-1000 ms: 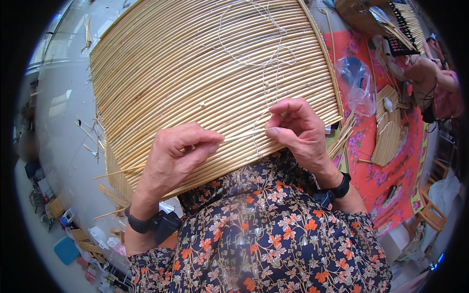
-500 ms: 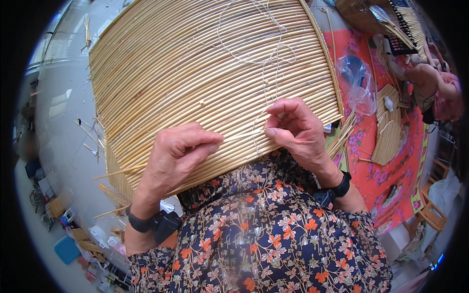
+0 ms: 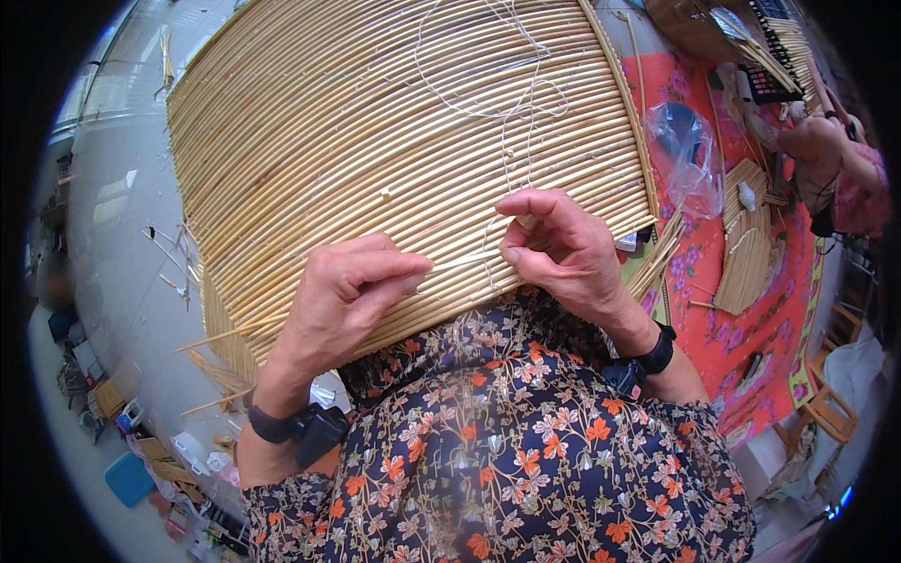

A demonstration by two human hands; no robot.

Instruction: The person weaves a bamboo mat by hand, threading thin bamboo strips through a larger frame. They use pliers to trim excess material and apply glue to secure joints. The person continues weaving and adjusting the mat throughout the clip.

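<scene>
Beside red floral cloth, we see white thread looped on the reed mat beyond the right hand, nearer it than the left hand, both curled, their grip indiscernible.

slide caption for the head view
Left hand and right hand over a stalk mat, white thread looped on it.

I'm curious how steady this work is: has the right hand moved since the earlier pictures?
Yes, slightly: the right hand has shifted left, toward the left hand, judged against the clear plastic bag on the red cloth.
</scene>
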